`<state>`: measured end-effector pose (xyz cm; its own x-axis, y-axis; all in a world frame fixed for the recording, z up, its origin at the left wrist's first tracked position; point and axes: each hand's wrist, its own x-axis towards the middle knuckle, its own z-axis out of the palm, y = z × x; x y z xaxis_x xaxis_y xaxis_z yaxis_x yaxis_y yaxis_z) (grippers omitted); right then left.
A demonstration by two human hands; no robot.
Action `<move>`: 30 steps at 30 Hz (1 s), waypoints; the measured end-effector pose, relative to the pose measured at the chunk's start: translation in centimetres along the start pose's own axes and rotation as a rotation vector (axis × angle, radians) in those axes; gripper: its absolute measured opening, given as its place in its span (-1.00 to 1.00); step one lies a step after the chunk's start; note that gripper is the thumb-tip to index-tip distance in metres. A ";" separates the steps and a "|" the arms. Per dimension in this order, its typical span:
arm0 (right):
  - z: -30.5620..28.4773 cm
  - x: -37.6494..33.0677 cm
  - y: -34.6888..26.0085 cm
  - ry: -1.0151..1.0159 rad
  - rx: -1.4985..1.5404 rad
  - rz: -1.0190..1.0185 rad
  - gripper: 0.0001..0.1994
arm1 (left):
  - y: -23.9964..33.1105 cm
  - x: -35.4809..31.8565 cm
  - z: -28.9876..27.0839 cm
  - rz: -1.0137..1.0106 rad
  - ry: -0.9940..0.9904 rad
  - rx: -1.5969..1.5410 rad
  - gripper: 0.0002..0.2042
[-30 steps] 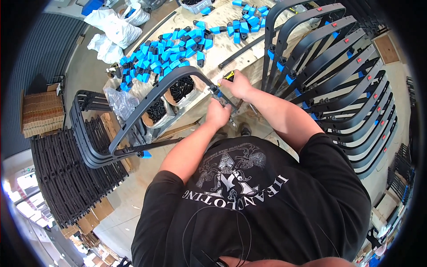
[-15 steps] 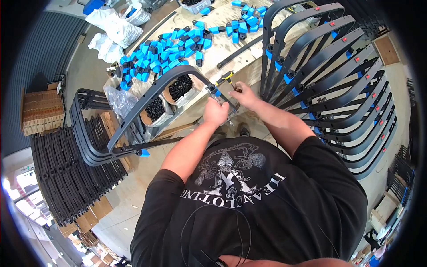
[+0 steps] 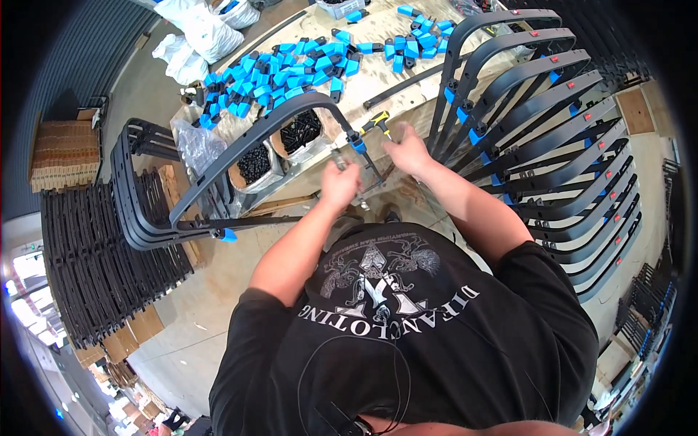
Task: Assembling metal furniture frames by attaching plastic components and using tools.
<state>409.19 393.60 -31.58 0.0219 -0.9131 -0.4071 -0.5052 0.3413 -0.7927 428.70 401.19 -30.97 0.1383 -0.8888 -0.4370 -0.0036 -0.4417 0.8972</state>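
Note:
A black curved tubular frame [image 3: 251, 138] arches before me, with a blue fitting [image 3: 358, 144] on its near right end. My left hand [image 3: 342, 186] is closed round a slim silver metal tool [image 3: 363, 203], wrench-like but blurred, just left of the frame's end. On the other side, the fingers of my right hand [image 3: 410, 152] are closed at the shaft of a yellow-and-black T-handle hex key [image 3: 377, 124]. Its handle lies beyond my fingers, close to the blue fitting. The fingers hide the key's tip.
Blue-and-black plastic pieces [image 3: 291, 69] cover much of the wooden table [image 3: 374, 73]. Boxes of black bolts [image 3: 299, 129] and small black parts [image 3: 254, 164] stand at its near edge. Several black frames [image 3: 552, 138] fan out at right; black bars [image 3: 94, 261] are stacked at left.
My left hand has drawn left, away from the frame's end, with the metal tool in it. The right hand stays by the hex key. The whole view has shifted slightly.

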 end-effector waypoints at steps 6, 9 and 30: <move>1.8 1.9 -3.1 0.054 0.031 -0.204 -0.30 | -1.7 -2.2 -11.0 -0.108 0.247 -0.115 -0.90; 1.8 3.4 -2.0 -0.080 0.092 -0.200 -0.36 | 0.1 -2.3 -14.8 -0.168 0.306 -0.072 -0.81; 9.5 -3.4 -3.3 -0.288 0.228 0.362 -0.69 | -17.0 -16.4 -30.2 -0.154 0.047 0.321 -0.64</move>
<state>418.99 397.70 -31.84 0.1333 -0.6404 -0.7564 -0.3240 0.6931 -0.6439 456.42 426.99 -37.14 0.2066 -0.8056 -0.5552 -0.2888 -0.5924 0.7521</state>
